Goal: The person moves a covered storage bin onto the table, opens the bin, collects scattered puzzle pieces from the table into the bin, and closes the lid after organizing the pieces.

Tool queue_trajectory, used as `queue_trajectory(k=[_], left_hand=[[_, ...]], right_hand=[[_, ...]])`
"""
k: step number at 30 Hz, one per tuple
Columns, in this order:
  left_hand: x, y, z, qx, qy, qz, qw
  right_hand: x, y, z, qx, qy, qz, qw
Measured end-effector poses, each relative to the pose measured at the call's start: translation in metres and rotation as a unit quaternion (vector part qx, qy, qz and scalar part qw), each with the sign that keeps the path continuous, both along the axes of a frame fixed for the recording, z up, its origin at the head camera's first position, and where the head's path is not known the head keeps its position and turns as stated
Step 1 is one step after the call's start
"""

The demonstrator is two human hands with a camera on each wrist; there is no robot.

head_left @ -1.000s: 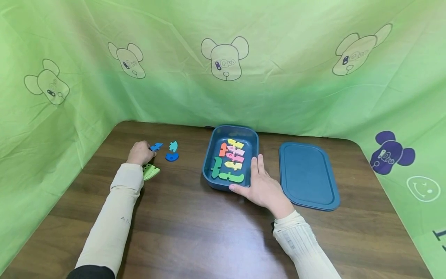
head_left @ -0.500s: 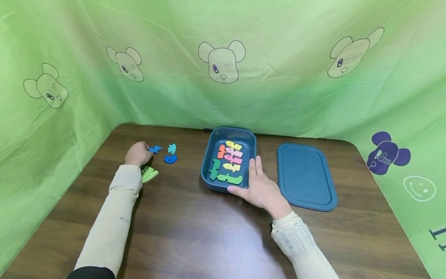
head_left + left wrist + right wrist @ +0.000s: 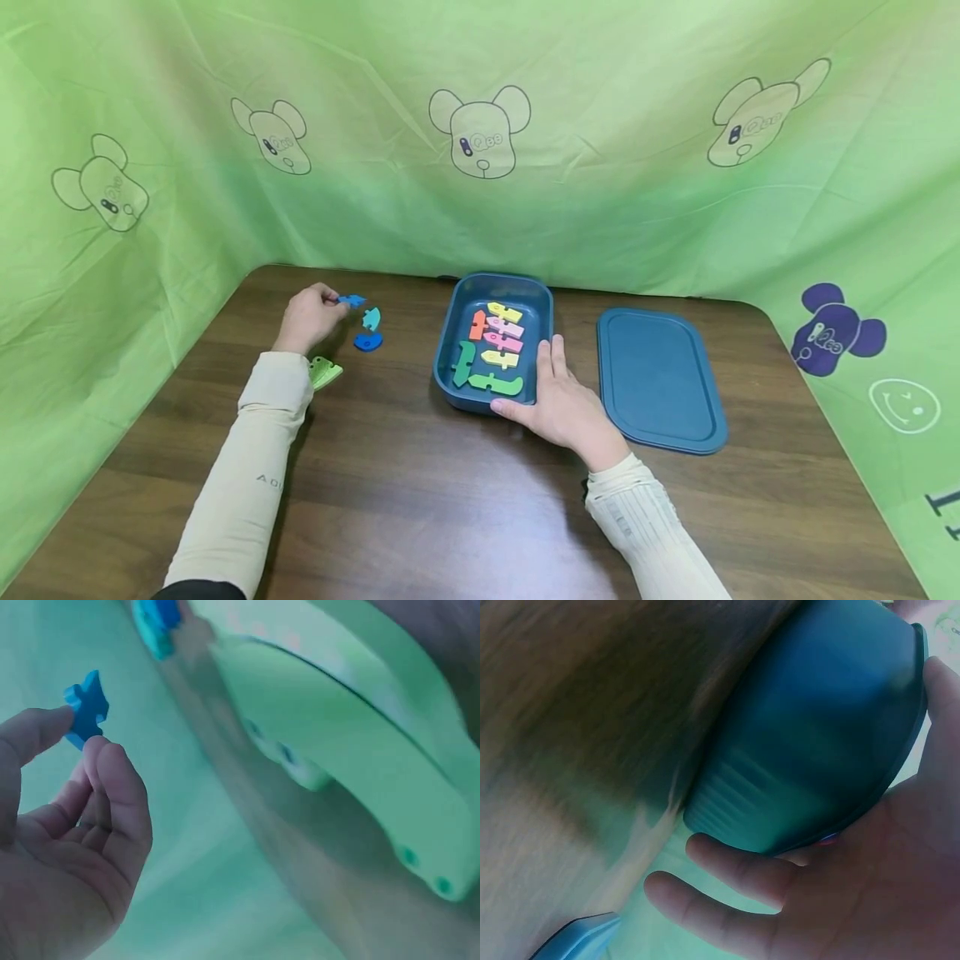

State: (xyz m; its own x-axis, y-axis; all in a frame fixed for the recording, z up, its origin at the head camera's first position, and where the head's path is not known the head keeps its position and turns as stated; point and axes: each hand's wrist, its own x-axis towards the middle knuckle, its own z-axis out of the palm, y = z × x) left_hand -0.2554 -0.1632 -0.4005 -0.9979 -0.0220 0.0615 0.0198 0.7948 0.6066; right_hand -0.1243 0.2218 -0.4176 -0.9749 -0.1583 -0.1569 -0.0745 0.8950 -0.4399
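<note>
My left hand (image 3: 309, 319) pinches a small blue puzzle piece (image 3: 90, 709) between thumb and fingertips, held up off the table in the left wrist view. Close by lie a teal piece (image 3: 372, 318) and a rounded blue piece (image 3: 368, 342). A light green toy with eyes (image 3: 326, 372) sits beside my left wrist, partly hidden by it. My right hand (image 3: 566, 404) rests against the near right corner of a dark blue box (image 3: 501, 286), fingers extended along its side, thumb at the near rim. Inside the box lie several flat pieces in yellow, pink, orange and green.
A flat blue lid (image 3: 662, 379) lies on the wooden table (image 3: 420, 500) to the right of the box. Green cloth (image 3: 480, 221) printed with mouse heads hangs behind the table and along both sides.
My left hand has lifted the blue puzzle piece and moved slightly away and to the right with it. My right hand stays at the box.
</note>
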Motion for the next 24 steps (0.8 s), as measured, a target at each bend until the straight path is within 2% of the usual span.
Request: queue_trajectory(k=[8, 16, 24], left_hand=[[0.002, 0.033, 0.013, 0.037, 0.026, -0.034, 0.9984], [0.004, 0.079, 0.022, 0.061, 0.046, -0.081, 0.9938], [0.009, 0.13, 0.03, 0.067, 0.016, -0.115, 0.991]], right_hand=[[-0.001, 0.001, 0.0, 0.0, 0.0, 0.003, 1.0], [-0.001, 0.002, 0.0, 0.0, -0.002, 0.004, 1.0], [-0.002, 0.0, -0.001, -0.004, 0.0, 0.005, 1.0]])
